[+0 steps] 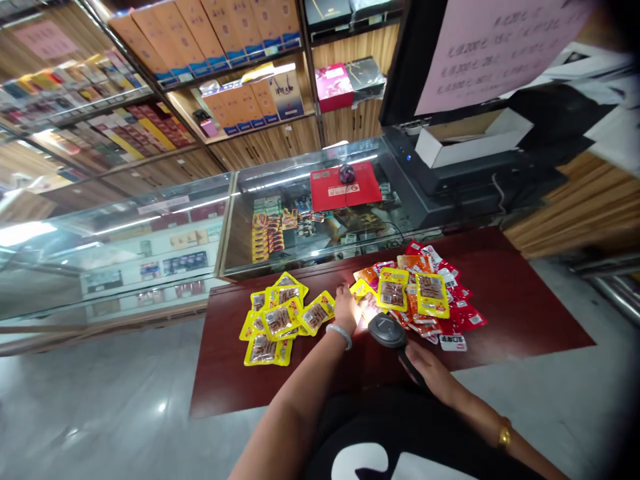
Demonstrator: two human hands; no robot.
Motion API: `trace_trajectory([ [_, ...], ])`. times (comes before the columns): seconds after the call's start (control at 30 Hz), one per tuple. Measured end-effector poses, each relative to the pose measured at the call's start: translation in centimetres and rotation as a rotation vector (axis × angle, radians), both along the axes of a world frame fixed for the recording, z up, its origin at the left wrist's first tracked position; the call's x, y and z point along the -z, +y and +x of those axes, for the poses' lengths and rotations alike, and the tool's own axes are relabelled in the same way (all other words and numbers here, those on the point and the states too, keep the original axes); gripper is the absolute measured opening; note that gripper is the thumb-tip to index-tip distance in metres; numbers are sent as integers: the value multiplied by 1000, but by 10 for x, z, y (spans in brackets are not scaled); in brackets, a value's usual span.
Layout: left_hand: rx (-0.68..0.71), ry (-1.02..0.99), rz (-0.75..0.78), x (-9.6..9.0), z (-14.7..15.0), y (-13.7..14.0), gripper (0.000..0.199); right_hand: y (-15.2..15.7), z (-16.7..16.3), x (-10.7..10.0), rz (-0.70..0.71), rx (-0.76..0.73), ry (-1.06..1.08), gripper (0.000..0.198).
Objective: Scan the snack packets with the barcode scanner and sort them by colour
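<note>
My right hand (429,368) is wrapped round the handle of a grey barcode scanner (387,329). Bright light from its head falls beside my left hand (346,311), which grips the edge of a yellow snack packet (364,291); its fingers are partly hidden. Left of that hand lies a heap of yellow snack packets (281,319) with clear windows. To the right, more yellow packets (393,289) rest on a pile of orange and red packets (457,308). Both piles are on a dark red wooden board (225,387).
Behind the board stands a glass display counter (240,233) with a red mat (320,193) and a mouse (347,174) on top. A monitor with a pink note (480,53) and a white open box (473,139) are at right. Shelves of orange boxes (200,33) line the back.
</note>
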State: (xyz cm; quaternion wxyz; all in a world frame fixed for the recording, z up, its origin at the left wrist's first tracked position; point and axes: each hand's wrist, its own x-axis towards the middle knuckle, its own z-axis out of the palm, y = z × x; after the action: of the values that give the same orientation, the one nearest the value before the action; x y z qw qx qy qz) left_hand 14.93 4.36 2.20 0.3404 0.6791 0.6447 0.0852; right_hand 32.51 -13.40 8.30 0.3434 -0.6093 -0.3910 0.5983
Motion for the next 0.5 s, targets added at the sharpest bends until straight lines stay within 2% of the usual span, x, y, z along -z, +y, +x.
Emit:
trace_trajectory([
  [0.13,48,99,-48,7,16,16,70,-9,8,0,-52,46,31,66],
  [0.23,19,76,-123,12,14,22,52,-10,12,-5,-61,70,40,66],
  [0.37,7,-31,-179,12,-13,22,19,-9,14,-9,-72,88,79,63],
  [0.5,-135,-149,-168,11,-56,8,23,-6,10,-3,-91,47,98,62],
])
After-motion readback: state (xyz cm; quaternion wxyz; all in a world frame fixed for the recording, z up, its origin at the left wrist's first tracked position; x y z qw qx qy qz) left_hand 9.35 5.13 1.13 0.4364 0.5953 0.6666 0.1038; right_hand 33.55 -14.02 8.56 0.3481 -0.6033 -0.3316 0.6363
